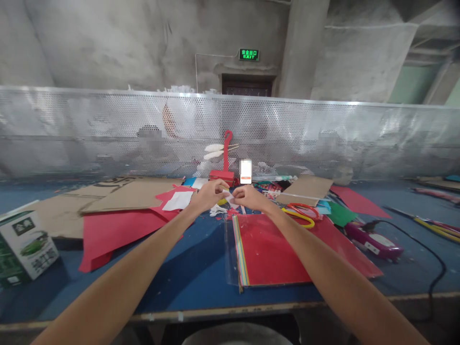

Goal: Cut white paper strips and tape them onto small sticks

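Note:
My left hand (213, 194) and my right hand (247, 197) meet over the middle of the table. Both are closed, pinching a small piece of white paper (230, 197) between them. Just left of my left hand, a white sheet (177, 201) lies on red paper (122, 235). Under my right forearm is a pack of coloured paper (273, 249) with a red top sheet, partly in a clear sleeve. Scissors with red and yellow handles (302, 220) lie to the right of my right hand. White scraps (217, 210) lie below the hands.
Cardboard sheets (132, 194) and a green-white carton (28, 247) occupy the left side. A red holder with a hook (226, 158) and a phone (246, 171) stand at the back. Rightward are a purple power strip (373, 241) with a black cord and more scissors (427, 223). A perforated metal screen (305, 134) borders the table.

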`<state>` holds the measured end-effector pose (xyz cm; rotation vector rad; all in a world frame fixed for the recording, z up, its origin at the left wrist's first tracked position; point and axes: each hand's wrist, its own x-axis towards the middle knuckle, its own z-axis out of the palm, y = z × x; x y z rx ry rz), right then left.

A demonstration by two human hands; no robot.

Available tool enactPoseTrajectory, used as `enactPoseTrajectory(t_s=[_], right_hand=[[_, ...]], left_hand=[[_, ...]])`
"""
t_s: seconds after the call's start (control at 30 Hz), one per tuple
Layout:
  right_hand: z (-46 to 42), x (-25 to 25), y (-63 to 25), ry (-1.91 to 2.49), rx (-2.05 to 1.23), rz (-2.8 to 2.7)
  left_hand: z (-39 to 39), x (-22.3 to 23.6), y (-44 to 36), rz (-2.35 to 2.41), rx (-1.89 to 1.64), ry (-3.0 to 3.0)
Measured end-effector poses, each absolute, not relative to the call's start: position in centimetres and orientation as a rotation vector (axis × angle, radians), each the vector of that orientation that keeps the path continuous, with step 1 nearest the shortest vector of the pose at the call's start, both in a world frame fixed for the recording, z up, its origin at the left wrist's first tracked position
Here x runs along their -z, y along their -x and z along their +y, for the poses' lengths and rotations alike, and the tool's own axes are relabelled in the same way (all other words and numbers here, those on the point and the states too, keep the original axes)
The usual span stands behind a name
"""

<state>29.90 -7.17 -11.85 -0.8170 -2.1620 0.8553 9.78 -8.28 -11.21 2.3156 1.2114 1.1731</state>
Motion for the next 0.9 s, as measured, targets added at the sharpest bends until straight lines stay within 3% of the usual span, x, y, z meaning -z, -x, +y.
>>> enactPoseTrajectory(t_s=[0.9], right_hand=[[-7.01,11.97,-29.84,0.841,-0.788,-2.201]], left_hand=[[-9.02,10.89,-10.38,1.157,-1.067,-2.426]])
